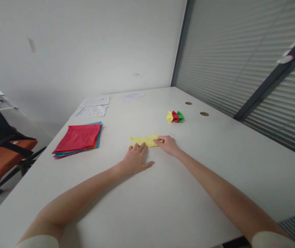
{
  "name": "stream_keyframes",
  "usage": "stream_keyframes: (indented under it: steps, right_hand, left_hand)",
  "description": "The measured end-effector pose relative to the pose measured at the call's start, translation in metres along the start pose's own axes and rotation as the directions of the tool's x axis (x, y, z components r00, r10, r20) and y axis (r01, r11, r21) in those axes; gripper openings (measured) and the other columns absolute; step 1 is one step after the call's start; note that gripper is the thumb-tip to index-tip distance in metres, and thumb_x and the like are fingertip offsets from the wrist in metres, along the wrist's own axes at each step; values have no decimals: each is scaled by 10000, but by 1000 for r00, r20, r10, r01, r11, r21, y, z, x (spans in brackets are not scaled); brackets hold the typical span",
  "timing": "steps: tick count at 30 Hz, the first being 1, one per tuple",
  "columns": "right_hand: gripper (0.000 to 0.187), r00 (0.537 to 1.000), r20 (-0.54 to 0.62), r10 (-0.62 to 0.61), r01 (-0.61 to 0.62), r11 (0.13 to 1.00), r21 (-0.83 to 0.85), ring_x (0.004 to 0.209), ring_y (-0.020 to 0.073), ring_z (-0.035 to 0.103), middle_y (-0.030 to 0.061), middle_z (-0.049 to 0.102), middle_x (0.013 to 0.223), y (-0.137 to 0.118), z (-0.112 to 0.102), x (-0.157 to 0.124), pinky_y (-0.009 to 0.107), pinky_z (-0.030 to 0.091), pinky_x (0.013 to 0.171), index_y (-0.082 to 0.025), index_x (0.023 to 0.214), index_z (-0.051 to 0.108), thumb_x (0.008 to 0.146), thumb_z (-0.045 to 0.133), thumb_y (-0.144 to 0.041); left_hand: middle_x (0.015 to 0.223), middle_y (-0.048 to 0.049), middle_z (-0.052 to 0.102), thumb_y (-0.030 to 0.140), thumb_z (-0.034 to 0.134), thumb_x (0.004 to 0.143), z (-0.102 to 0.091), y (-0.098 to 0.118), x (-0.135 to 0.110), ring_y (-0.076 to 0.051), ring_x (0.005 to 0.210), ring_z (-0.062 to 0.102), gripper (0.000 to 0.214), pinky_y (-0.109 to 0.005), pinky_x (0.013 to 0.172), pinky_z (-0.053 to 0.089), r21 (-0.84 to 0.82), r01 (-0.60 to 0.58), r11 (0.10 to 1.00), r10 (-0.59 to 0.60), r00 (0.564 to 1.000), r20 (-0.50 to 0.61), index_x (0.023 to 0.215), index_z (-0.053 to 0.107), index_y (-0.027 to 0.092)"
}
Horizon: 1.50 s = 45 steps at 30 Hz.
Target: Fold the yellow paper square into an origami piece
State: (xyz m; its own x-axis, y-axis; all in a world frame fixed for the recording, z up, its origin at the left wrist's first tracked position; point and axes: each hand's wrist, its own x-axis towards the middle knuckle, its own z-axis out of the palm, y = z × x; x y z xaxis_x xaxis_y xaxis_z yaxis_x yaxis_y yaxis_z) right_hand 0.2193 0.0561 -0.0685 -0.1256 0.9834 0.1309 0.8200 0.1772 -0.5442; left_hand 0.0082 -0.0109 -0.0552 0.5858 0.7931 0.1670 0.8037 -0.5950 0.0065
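Observation:
A strip of folded yellow tissue paper [148, 140] lies flat across the middle of the white table [137, 203]. My left hand [135, 161] rests on its near left edge, palm down, with the thumb stretched out to the right and the fingers apart. At the strip's right end, my right hand [166, 143] pinches the paper between thumb and fingertips. Beyond it to the right sit small folded paper pieces in yellow [169, 116], red [175, 116] and green [180, 116], side by side.
To the left is a stack of coloured tissue sheets, red sheet [81, 136] on top. Printed papers [92, 106] lie near the wall, with another sheet [132, 96] beside them. Two round holes, one a cable hole [204, 113], pierce the table's right side. An office chair [7, 148] stands left.

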Motion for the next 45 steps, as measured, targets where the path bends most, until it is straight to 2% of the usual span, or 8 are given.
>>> stream_keyframes:
  steps: [7, 15, 20, 24, 31, 38, 41, 45]
  right_hand:
    - [198, 998, 17, 55, -55, 998, -37, 892, 213, 647, 17, 748, 985, -2, 3, 2, 368, 363, 882, -246, 889, 744, 821, 632, -394]
    - [210, 998, -2, 60, -60, 991, -116, 910, 213, 631, 41, 748, 962, -7, 3, 1, 359, 369, 855, -243, 893, 746, 820, 614, -389]
    - [151, 998, -38, 45, -48, 996, -76, 893, 208, 619, 21, 747, 946, -6, 5, 0, 370, 365, 860, -250, 853, 722, 807, 633, -362]
    - [147, 998, -62, 27, -30, 998, -53, 858, 205, 607, 17, 745, 920, -3, 6, -1, 379, 364, 857, -257, 896, 706, 810, 647, -361]
    - [164, 998, -57, 30, -37, 992, -122, 971, 259, 553, 31, 717, 959, 1, 6, -1, 394, 348, 843, -285, 924, 719, 804, 673, -388]
    - [175, 994, -106, 27, -44, 985, -166, 983, 281, 492, 59, 660, 969, 11, -1, -3, 385, 332, 808, -296, 926, 723, 792, 697, -406]
    - [165, 993, -117, -10, -13, 982, -190, 1003, 285, 482, 65, 641, 992, 11, -3, -5, 388, 332, 817, -290, 937, 714, 802, 692, -383]
    - [153, 980, -117, -162, 131, 962, -239, 1035, 281, 462, 74, 614, 1035, 8, -2, -8, 390, 324, 848, -277, 969, 696, 830, 663, -332]
  left_hand:
    - [1465, -147, 416, 685, 370, 864, 0, 0, 0, -336, 1187, 457, 714, -475, 962, 388, -3, 9, 1000, -9, 1000, 15, 1345, 461, 166]
    - [1470, -149, 403, 669, 385, 867, -6, 3, -1, -338, 1189, 444, 693, -489, 965, 387, -11, 28, 1000, -28, 999, 39, 1357, 448, 183]
    - [1464, -143, 408, 669, 392, 864, -4, 2, -1, -338, 1172, 451, 683, -488, 953, 395, -16, 17, 1000, -17, 1000, 25, 1348, 457, 192]
    - [1459, -146, 407, 672, 381, 865, -5, 1, -1, -341, 1160, 457, 687, -489, 944, 397, -8, 13, 1000, -13, 999, 37, 1362, 445, 201]
    - [1460, -149, 405, 690, 348, 865, -4, 1, 0, -353, 1165, 454, 726, -506, 941, 388, 8, 21, 1000, -22, 999, 47, 1407, 402, 211]
    - [1445, -123, 428, 679, 393, 854, -8, 2, 0, -332, 1129, 471, 687, -482, 935, 392, -20, 17, 1000, -16, 999, 46, 1370, 444, 228]
    - [1416, -118, 468, 676, 389, 855, -9, 3, 1, -335, 1109, 475, 693, -483, 921, 392, -26, 6, 1000, -4, 999, 49, 1374, 442, 221]
    - [1412, -99, 486, 718, 343, 847, -7, 3, 2, -347, 1125, 464, 738, -496, 909, 383, -22, 22, 1000, -21, 999, 37, 1421, 388, 257]
